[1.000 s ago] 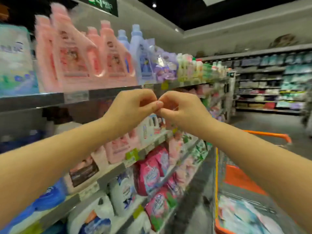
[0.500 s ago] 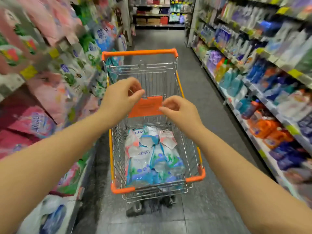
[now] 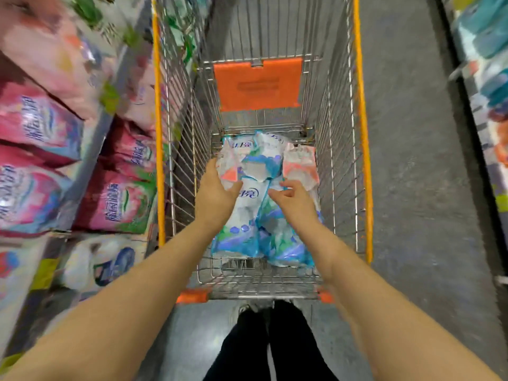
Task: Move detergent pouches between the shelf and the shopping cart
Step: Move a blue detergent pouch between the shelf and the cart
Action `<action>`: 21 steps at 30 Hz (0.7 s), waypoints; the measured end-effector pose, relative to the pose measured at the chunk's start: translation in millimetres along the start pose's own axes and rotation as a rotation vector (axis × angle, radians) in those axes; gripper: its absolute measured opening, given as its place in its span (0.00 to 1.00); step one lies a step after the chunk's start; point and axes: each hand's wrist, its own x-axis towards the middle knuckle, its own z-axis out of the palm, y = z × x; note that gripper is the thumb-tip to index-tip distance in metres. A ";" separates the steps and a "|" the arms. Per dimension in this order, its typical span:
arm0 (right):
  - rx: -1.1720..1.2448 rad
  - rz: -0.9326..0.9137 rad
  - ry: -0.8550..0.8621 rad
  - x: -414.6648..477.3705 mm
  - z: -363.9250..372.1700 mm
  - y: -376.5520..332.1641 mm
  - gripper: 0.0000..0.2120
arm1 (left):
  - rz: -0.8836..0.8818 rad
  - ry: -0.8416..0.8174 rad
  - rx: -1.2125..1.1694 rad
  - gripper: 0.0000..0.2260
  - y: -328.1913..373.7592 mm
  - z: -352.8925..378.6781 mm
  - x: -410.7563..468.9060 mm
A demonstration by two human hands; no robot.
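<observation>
Several white, blue and green detergent pouches (image 3: 248, 215) lie piled in the wire shopping cart (image 3: 343, 149) with orange rims, right below me. Both arms reach down into the basket. My left hand (image 3: 217, 192) is open, its fingers spread over the left side of the top pouch, touching it. My right hand (image 3: 291, 198) hovers open over the right side of the pile, fingers curled slightly. A pouch with a pink corner (image 3: 301, 166) lies at the far right of the pile.
A shelf (image 3: 90, 149) on the left holds pink detergent bags (image 3: 118, 199) and white bags (image 3: 101, 259), close against the cart. An orange child-seat flap (image 3: 258, 83) stands at the cart's far end. Another shelf (image 3: 483, 78) runs along the right. My legs (image 3: 269, 342) stand behind the cart.
My view swung from the shelf down to the cart. Both hands separated and dropped from chest height into the basket, onto the pouches.
</observation>
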 end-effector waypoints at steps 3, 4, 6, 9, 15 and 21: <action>-0.044 0.084 -0.060 18.1 26.6 22.9 0.20 | -0.134 -0.005 -0.032 0.36 -32.8 31.7 1.6; -0.057 0.117 -0.087 24.3 35.6 32.0 0.20 | -0.176 -0.002 -0.041 0.37 -43.6 41.9 1.6; -0.061 0.188 -0.127 34.3 52.3 50.6 0.22 | -0.257 0.006 -0.038 0.36 -63.5 60.7 1.9; -0.074 0.289 -0.183 44.4 74.4 74.9 0.23 | -0.429 -0.054 -0.036 0.36 -93.0 82.7 4.9; -0.071 0.468 -0.294 55.8 99.7 98.3 0.27 | -0.659 -0.178 -0.008 0.30 -119.4 94.1 16.8; -0.016 0.579 -0.257 56.6 109.9 98.0 0.26 | -0.708 -0.339 0.068 0.33 -130.4 92.1 40.1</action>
